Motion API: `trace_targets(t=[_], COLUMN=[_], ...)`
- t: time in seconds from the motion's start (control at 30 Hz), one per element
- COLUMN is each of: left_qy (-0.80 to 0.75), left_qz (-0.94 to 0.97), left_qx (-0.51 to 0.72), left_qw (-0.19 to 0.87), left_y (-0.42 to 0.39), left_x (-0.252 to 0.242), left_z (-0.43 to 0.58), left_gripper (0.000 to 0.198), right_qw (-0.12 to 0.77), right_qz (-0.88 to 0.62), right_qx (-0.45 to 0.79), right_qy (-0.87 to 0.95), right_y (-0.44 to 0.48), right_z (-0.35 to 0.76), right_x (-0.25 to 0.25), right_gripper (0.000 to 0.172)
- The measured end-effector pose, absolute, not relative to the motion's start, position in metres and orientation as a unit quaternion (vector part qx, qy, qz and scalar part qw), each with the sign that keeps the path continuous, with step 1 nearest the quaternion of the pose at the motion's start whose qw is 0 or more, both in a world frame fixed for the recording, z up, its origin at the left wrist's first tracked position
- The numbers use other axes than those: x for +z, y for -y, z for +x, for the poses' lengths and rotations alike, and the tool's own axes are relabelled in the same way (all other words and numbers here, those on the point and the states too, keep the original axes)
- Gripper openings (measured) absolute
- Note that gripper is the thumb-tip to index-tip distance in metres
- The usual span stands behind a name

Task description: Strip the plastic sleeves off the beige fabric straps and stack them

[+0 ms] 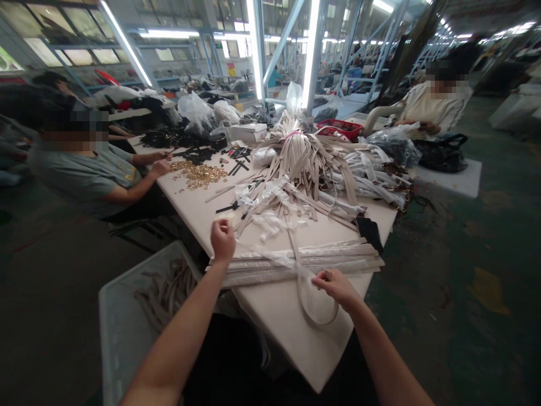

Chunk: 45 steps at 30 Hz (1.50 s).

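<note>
My left hand (223,241) is closed at the table's left edge, with a pale yellowish bit showing just above its fingers. A translucent plastic strip (266,252) stretches from it toward my right hand (336,286), whose fingers are pinched at the strip's other end. A long beige strap (299,282) comes down from the pile and curls in a loop below my right hand. Behind the strip, a row of flat beige straps (346,260) with a plastic sheen lies across the table. Exactly what sits inside each hand's fingers is partly hidden.
A large bundle of beige straps (302,155) stands on the white table (291,332). Gold metal rings (198,173) lie beside a co-worker (101,175) at left. A plastic bin (114,304) holds straps below my left arm. Another person (439,101) sits at right.
</note>
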<state>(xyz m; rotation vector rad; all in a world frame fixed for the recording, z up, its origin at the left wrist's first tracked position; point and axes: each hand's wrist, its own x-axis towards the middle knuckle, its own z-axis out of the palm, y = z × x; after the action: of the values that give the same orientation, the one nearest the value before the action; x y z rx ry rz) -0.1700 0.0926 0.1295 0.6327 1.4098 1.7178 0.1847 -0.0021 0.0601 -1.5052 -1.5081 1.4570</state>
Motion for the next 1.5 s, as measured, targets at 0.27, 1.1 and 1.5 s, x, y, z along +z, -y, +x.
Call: trace_targets(t=[0.27,1.1,1.5], left_qy=[-0.516,-0.443,-0.428], left_qz=[0.381,0.013,0.044], left_qx=[0.413,0.626,0.622], left_qw=[0.646,0.641,0.654], left_y=[0.064,0.040,0.032], left_x=[0.053,0.052,0.047], left_z=[-0.021,-0.031,-0.029], left_gripper=[0.037,0.009,0.016], right_qw=[0.319,0.431,0.400], right_qz=[-0.542,-0.511,-0.551], right_qx=[0.549,0.645,0.571], right_qy=[0.550,0.371,0.459], right_y=[0.014,0.045,0.045], right_z=[0.143,0.126,0.123], right_x=[0.055,0.056,0.039], right_gripper=[0.032,0.046,0.053])
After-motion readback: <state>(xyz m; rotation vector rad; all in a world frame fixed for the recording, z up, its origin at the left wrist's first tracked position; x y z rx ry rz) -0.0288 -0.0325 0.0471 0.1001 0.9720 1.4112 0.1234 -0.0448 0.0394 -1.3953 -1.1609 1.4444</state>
